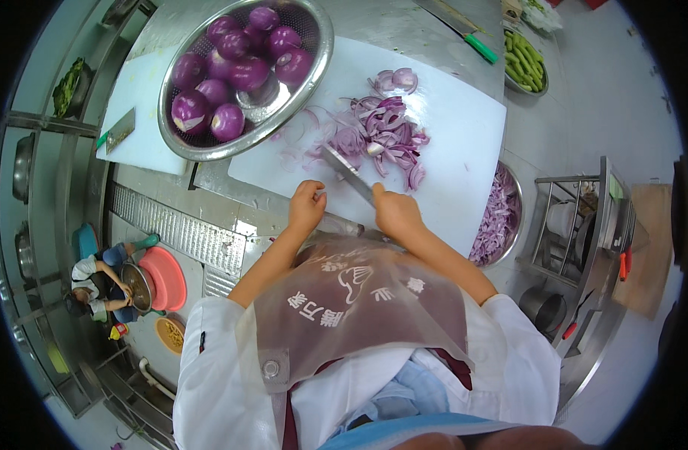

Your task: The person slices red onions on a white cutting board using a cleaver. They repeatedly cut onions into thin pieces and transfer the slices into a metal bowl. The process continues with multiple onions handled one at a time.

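Observation:
My right hand grips the handle of a kitchen knife. Its blade points up and left over a white cutting board, with the tip by the sliced red onion. Loosely curled, my left hand is at the board's near edge, apart from the blade, and I see nothing in it. Half-ring slices lie farther back on the board. At the upper left, a steel colander holds several whole peeled red onions.
A second knife with a green handle lies at the back of the steel table. Another knife rests on the left board. Below the board's right edge is a bowl of cut onion. A person sits at the left by a red basin.

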The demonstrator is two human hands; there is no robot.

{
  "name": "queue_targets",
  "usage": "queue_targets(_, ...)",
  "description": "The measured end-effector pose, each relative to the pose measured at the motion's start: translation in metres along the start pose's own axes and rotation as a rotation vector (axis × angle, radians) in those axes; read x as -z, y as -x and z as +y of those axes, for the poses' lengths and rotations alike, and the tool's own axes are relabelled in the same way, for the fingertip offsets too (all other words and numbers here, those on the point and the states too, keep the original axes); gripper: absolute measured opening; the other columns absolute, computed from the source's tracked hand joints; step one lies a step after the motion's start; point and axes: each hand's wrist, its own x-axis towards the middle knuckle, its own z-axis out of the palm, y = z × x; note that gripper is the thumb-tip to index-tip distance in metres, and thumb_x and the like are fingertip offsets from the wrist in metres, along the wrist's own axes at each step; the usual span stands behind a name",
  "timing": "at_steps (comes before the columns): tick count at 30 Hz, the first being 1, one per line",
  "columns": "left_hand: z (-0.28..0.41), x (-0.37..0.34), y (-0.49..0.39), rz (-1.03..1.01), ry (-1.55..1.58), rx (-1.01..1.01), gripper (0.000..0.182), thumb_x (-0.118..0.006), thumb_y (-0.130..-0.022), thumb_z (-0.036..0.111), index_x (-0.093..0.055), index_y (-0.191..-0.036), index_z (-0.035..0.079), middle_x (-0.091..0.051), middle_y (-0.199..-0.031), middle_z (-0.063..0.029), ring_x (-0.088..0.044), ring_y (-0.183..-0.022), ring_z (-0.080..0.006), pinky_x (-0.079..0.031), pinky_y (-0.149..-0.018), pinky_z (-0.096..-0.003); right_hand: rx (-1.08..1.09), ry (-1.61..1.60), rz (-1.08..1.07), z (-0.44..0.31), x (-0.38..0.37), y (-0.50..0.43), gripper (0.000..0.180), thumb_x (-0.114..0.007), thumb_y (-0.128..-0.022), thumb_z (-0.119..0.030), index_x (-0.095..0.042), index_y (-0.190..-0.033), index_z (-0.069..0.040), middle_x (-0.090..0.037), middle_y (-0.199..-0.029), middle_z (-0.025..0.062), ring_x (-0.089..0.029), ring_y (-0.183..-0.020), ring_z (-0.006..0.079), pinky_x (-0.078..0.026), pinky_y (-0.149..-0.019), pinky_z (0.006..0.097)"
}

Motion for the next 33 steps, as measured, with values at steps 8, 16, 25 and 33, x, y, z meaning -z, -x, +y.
queue_targets(8, 0.028, 0.032, -0.021, 0.055, 0.068, -0.057, 0.020, -0.063, -0.074, -0.002, -0.061, -0.092, 0.004, -0.059, -0.087, -0.0090, -0.054, -0.062, -0.0161, -0.045, -0.057, -0.0271, -0.430, -0.005, 0.348, 0.071, 0.037, 0.043, 0.024, -0.054, -0.082, -0.011, -0.048, -0.101, 0.002, -0.062, -0.068, 0.0215, -0.061, -0.061, 0.0403, -0.048, -0.056, 0.0494)
queue_targets(16, 0.090, 0.100, -0.168, 0.292, 0.010, -0.431, 0.017, -0.064, -0.077, 0.002, -0.060, -0.094, 0.003, -0.057, -0.081, -0.0065, -0.053, -0.065, -0.0145, -0.045, -0.058, -0.0262, -0.179, -0.097, 0.207, 0.055, 0.008, 0.062, 0.015, -0.055, -0.079, -0.008, -0.047, -0.091, -0.002, -0.061, -0.065, 0.0198, -0.060, -0.058, 0.0393, -0.047, -0.054, 0.0495)
queue_targets(25, 0.008, 0.065, -0.306, -0.214, -0.667, -0.070, 0.086, -0.074, -0.066, 0.017, -0.030, -0.140, 0.021, -0.032, -0.139, -0.0203, -0.048, -0.115, -0.0438, -0.043, -0.096, -0.0454, -0.190, -0.069, 0.155, 0.047, 0.006, 0.056, 0.015, -0.052, -0.075, -0.003, -0.048, -0.089, 0.000, -0.061, -0.063, 0.0190, -0.061, -0.056, 0.0372, -0.046, -0.049, 0.0482)
queue_targets(33, 0.011, 0.063, -0.313, -0.097, -0.616, 0.067, 0.100, -0.080, -0.058, 0.049, -0.034, -0.136, 0.007, -0.037, -0.130, -0.0291, -0.050, -0.111, -0.0452, -0.043, -0.095, -0.0430, -0.288, -0.135, 0.195, 0.053, -0.005, 0.049, 0.012, -0.051, -0.075, -0.003, -0.047, -0.087, 0.000, -0.061, -0.063, 0.0199, -0.060, -0.055, 0.0380, -0.046, -0.049, 0.0483)
